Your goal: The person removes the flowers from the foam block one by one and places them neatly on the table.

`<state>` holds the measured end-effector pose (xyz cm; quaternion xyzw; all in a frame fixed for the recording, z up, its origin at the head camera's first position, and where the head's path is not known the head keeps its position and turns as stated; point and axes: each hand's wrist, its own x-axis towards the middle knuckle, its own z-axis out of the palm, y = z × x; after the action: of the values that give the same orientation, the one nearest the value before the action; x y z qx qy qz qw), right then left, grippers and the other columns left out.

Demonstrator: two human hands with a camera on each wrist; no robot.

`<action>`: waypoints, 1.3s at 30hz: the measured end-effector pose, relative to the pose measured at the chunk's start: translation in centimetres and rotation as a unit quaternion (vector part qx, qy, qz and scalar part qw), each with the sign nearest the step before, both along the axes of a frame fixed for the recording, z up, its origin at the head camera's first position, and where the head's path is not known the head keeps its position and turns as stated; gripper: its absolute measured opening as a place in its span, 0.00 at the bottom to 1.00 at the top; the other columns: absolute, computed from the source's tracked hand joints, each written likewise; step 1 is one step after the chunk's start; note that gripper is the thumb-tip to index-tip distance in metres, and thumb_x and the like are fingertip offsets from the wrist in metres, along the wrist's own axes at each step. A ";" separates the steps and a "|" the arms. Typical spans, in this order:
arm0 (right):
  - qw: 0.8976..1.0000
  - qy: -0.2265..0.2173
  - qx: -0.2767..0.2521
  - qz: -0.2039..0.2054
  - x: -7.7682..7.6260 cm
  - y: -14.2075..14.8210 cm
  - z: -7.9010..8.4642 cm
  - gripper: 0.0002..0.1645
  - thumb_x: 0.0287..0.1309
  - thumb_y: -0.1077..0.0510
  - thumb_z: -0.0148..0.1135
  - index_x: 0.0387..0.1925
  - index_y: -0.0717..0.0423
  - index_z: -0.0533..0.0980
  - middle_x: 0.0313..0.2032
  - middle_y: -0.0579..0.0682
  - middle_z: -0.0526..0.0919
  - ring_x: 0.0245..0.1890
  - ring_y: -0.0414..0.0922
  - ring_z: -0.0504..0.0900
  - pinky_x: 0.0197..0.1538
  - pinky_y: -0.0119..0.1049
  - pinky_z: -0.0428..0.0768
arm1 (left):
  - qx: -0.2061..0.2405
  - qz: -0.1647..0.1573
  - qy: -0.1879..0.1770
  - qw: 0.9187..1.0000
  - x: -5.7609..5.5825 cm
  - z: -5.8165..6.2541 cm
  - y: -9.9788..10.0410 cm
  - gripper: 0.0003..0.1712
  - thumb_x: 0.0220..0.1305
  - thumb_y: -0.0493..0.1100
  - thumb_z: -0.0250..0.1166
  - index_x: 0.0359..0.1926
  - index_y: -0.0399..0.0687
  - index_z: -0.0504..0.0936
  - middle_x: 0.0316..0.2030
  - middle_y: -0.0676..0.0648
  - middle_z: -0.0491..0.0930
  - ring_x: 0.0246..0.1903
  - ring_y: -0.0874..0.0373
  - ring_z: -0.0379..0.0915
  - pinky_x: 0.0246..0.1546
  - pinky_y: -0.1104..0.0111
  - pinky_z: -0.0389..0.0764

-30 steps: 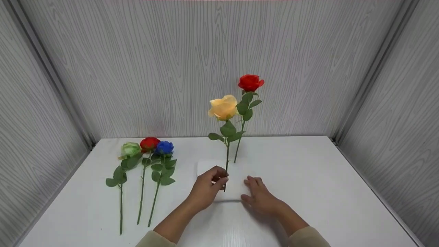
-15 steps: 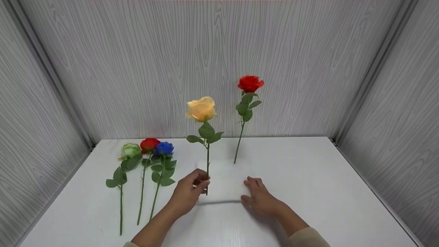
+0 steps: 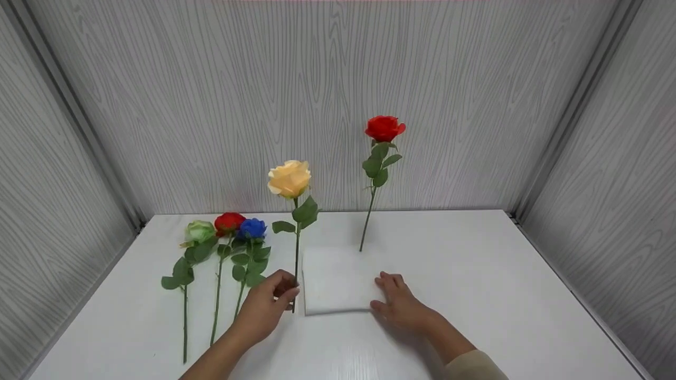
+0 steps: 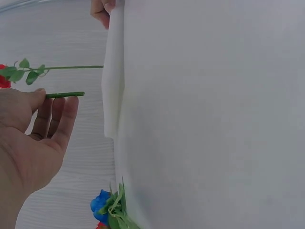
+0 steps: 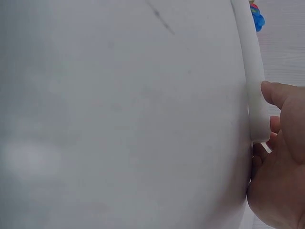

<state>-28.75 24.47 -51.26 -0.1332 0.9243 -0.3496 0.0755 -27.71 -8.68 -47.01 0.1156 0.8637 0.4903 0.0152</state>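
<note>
In the head view my left hand (image 3: pixel 266 306) pinches the lower stem of a yellow rose (image 3: pixel 289 179) between thumb and fingers. The rose is upright, just left of a flat white block (image 3: pixel 338 282). The cut stem end (image 4: pixel 66 95) shows past the fingertips in the left wrist view. My right hand (image 3: pixel 404 303) rests at the block's right front corner, thumb by the front edge and fingers loosely spread. The right wrist view shows the right thumb (image 5: pixel 274 93) touching the block. A red rose (image 3: pixel 385 129) stands tilted at the block's back edge; its base cannot be seen clearly.
A green rose (image 3: pixel 199 232), a second red rose (image 3: pixel 229 221) and a blue rose (image 3: pixel 252 228) lie side by side on the white table (image 3: pixel 501 295) at left. Grey wood-grain panels (image 3: pixel 211 105) enclose the back and sides.
My left hand has moved left and slightly toward me with the yellow rose, from above the block to beside its left edge. The right hand and standing red rose stay put.
</note>
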 end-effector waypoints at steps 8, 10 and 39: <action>1.000 0.001 -0.002 0.010 0.1 0.1 0.0 0.40 0.83 0.48 0.57 0.82 0.64 0.57 0.83 0.65 0.52 0.86 0.65 0.52 0.85 0.66 0.57 | -0.017 0.027 -0.021 0.999 0.3 -0.2 -2.1 0.06 0.78 0.37 0.66 0.52 0.45 0.82 0.43 0.43 0.86 0.42 0.58 0.84 0.42 0.69 0.90; 1.000 0.002 -0.004 0.012 0.1 0.1 -0.1 0.40 0.83 0.48 0.57 0.82 0.64 0.57 0.83 0.65 0.52 0.85 0.66 0.52 0.85 0.66 0.57 | -0.018 0.034 -0.025 0.999 0.4 -0.3 -2.8 0.06 0.78 0.37 0.66 0.51 0.44 0.82 0.43 0.43 0.85 0.41 0.57 0.83 0.41 0.68 0.90; 1.000 -0.013 -0.014 -0.001 0.5 -0.3 0.6 0.41 0.83 0.49 0.57 0.83 0.64 0.56 0.84 0.62 0.52 0.86 0.64 0.50 0.85 0.66 0.55 | -0.114 0.058 -0.088 0.988 0.9 -1.4 -5.8 0.04 0.76 0.36 0.67 0.46 0.46 0.80 0.40 0.47 0.85 0.37 0.59 0.82 0.34 0.64 0.87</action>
<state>-28.21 24.20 -50.63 -0.1289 0.9182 -0.3647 0.0859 -26.83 -14.50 -48.41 0.0191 0.9147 0.3966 0.0756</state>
